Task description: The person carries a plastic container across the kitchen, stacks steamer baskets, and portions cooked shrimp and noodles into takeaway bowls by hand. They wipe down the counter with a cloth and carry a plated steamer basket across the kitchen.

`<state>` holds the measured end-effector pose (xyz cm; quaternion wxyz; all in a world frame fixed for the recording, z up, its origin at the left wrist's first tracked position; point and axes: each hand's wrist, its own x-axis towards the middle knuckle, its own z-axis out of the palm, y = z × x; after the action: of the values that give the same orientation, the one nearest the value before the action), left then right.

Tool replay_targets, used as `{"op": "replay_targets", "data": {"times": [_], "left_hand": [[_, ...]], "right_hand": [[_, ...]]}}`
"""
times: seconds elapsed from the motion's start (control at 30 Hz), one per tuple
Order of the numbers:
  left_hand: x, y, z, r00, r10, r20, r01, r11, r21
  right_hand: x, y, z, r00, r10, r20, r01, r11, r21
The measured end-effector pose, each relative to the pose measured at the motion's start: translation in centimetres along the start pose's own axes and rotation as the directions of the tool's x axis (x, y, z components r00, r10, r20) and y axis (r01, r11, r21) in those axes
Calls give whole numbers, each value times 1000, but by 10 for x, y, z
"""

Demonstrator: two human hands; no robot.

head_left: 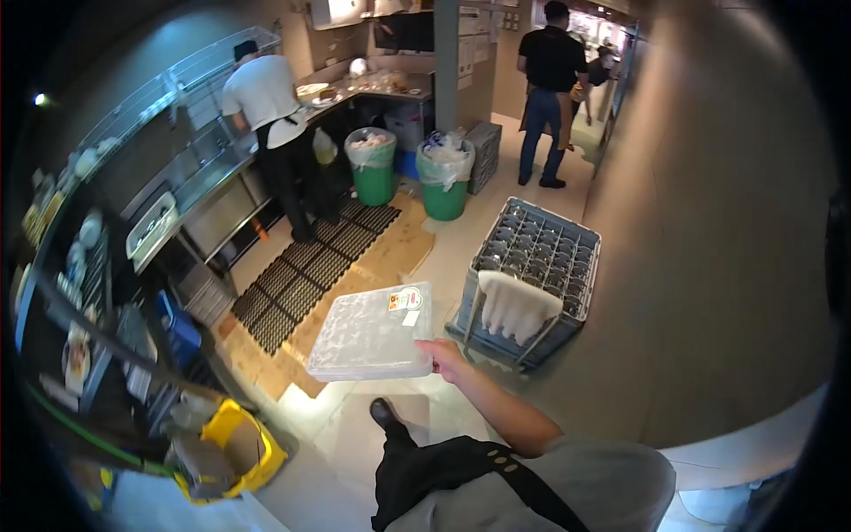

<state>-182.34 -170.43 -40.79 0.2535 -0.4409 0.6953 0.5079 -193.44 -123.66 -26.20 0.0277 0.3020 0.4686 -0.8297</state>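
A flat, translucent plastic container (368, 335) with a colourful label and a small white sticker is held out in front of my body. My right hand (441, 358) grips it at its right edge, with the fingers closed round the corner. What lies inside the container is too blurred to tell. It hangs above the floor, between the dark mat and the glass rack. My left hand is not in view.
A glass rack (581, 297) with a white cloth (517, 307) stands right. Behind are two green bins (372, 182), (443, 197). One person (270, 97) works at the left counter; another (551, 66) stands farther back. A yellow bucket (272, 454) and black mat (306, 275) are left.
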Motion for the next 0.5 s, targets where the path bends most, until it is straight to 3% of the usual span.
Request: {"op": "replay_targets", "data": {"times": [0.13, 0.23, 0.33, 0.4, 0.43, 0.5], "left_hand": [[81, 175, 33, 991, 117, 57, -123, 985, 117], [146, 298, 65, 970, 224, 96, -239, 952, 190], [213, 426, 102, 890, 438, 128, -456, 851, 261], [257, 526, 140, 704, 691, 164, -701, 641, 312], [287, 569, 167, 538, 821, 194, -823, 461, 333], [297, 661, 223, 248, 938, 244, -940, 172, 293]], "right_hand": [[102, -42, 15, 988, 143, 50, -150, 969, 197], [141, -77, 20, 982, 150, 113, -175, 948, 266], [173, -103, 13, 996, 76, 39, -84, 947, 309], [199, -112, -5, 999, 23, -27, -14, 950, 311], [219, -99, -28, 1000, 1, -30, 8, 956, 293], [240, -118, -34, 987, -61, -146, 104, 946, 306]]}}
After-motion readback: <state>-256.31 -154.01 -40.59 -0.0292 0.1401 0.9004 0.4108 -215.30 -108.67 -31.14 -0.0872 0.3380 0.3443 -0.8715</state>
